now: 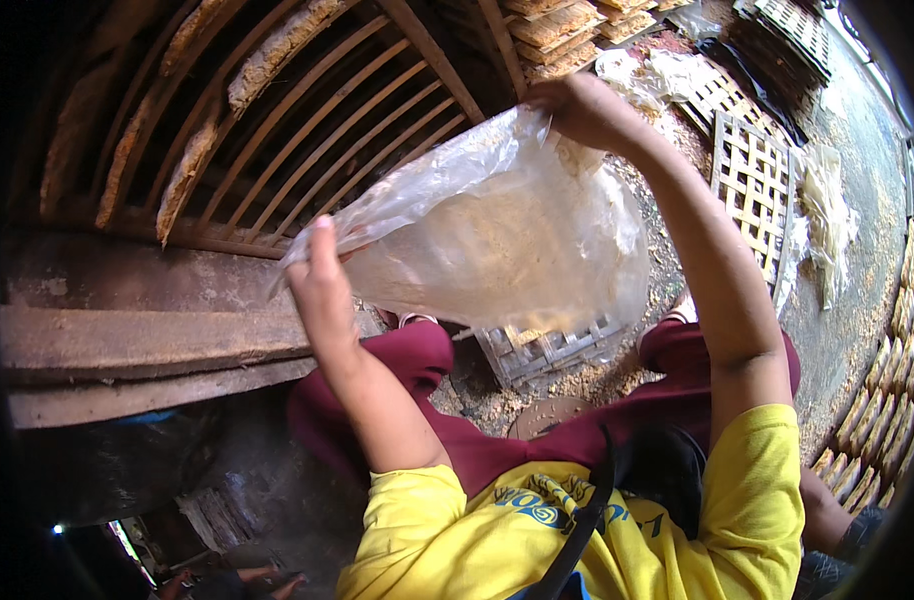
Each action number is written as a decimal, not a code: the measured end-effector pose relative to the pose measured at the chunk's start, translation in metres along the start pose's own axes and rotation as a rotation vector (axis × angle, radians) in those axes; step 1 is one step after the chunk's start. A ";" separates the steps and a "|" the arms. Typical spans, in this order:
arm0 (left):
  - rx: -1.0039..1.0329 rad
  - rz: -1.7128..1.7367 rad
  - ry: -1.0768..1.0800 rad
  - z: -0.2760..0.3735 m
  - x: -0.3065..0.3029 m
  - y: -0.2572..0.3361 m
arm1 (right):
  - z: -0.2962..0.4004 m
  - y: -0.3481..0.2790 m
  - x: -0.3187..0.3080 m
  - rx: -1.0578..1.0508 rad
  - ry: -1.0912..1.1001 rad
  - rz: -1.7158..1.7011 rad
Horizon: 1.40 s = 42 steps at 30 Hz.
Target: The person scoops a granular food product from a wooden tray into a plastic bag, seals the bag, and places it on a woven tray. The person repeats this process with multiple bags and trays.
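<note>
A cloudy, clear plastic sheet [494, 232] hangs stretched between my two hands, above my lap. My left hand [322, 259] pinches its near-left corner, thumb on top. At the far right edge my right hand [584, 109] grips the plastic with bent fingers. Through and below the sheet shows a woven bamboo tray [554, 356] on the floor between my knees. Part of that tray is hidden behind the plastic, and what lies on it is hard to make out.
A slatted wooden rack [352, 97] with several crusty tan slabs [277, 52] stands at upper left. Stacked slabs [554, 34] rise beyond my right hand. Another woven tray [753, 187] and crumpled plastic [824, 217] lie to the right. Rows of slabs [877, 397] line the right edge.
</note>
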<state>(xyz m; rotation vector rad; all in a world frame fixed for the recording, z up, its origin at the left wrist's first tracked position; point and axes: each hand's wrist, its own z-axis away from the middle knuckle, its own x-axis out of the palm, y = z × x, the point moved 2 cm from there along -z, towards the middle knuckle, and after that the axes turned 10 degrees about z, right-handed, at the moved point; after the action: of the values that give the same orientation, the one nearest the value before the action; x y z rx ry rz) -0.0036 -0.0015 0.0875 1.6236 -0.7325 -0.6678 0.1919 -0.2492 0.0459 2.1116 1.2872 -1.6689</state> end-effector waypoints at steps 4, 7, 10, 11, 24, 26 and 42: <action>-0.258 -0.218 -0.082 -0.058 0.021 -0.103 | -0.018 0.057 0.103 0.078 -0.144 0.062; -0.427 -0.201 -0.055 -0.083 0.028 -0.181 | -0.018 0.082 0.176 0.160 -0.221 -0.024; -0.705 -0.107 -0.169 -0.102 0.024 -0.254 | -0.014 0.103 0.234 0.302 -0.384 -0.043; -0.807 -0.044 -0.183 -0.107 0.023 -0.277 | -0.013 0.108 0.247 0.305 -0.399 -0.038; -0.948 0.270 -0.041 -0.147 0.046 -0.386 | -0.045 0.147 0.333 0.263 -0.456 0.180; -0.861 0.294 -0.158 -0.151 0.048 -0.386 | -0.052 0.151 0.338 0.218 -0.502 0.260; -0.026 -0.684 -0.047 -0.028 0.008 -0.403 | 0.008 0.117 0.279 0.453 0.005 0.418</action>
<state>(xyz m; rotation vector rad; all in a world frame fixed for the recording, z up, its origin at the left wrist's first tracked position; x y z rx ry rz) 0.0647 0.0615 -0.3058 1.8409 -0.1770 -1.1950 0.2698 -0.1815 -0.2387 2.4020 0.4326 -1.8765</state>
